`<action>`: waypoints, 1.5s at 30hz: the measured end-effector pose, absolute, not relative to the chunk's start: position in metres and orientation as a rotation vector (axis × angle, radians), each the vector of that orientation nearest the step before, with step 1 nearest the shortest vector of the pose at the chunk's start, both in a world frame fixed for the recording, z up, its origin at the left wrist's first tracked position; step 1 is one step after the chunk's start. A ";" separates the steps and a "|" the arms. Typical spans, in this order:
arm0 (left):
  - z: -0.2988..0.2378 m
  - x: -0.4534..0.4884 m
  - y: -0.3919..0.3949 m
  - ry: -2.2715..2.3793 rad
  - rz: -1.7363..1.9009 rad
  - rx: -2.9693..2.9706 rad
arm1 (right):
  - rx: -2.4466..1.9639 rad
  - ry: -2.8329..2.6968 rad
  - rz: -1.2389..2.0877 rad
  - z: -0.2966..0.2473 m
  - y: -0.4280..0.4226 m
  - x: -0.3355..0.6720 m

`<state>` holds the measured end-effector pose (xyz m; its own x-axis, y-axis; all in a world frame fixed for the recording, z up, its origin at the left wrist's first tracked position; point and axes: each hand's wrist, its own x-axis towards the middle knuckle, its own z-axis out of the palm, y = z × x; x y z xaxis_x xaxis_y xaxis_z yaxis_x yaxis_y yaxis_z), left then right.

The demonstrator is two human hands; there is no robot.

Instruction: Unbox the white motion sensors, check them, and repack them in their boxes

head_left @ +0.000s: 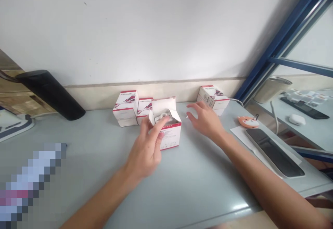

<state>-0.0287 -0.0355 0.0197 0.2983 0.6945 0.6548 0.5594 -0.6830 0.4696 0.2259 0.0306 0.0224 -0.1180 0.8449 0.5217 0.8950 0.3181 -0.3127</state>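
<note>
In the middle of the table stands a white and red cardboard box point(171, 138) with its top flaps up. A white part point(163, 116) shows inside, partly covered by a finger. My left hand point(145, 151) grips the box at its left side, with the thumb on the front and the index finger over the opening. To the right of the box, my right hand point(205, 119) hovers with thumb and fingers apart; a tiny white spot shows by its fingertips, too small to name.
Closed boxes of the same print point(126, 107) stand behind on the left, and more point(214, 99) at the back right. A black cylindrical case point(52, 95) leans at the left. A phone point(274, 152) and an orange animal-shaped pouch point(248, 121) lie on the right, beside a blue-framed window point(275, 50).
</note>
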 end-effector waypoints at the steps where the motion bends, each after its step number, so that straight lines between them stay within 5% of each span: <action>1: 0.020 -0.028 -0.036 1.179 1.332 2.410 | -1.593 -2.010 -0.055 0.015 0.036 0.229; 7: 0.027 -0.027 -0.040 1.226 1.273 2.425 | -1.617 -1.954 0.224 0.014 0.039 0.228; 18: 0.034 -0.029 -0.046 0.866 1.262 2.655 | -0.513 -1.974 -0.314 0.065 -0.045 0.169; 45: 0.037 -0.026 -0.051 1.120 1.208 2.729 | -0.898 -1.860 -0.145 0.071 -0.033 0.177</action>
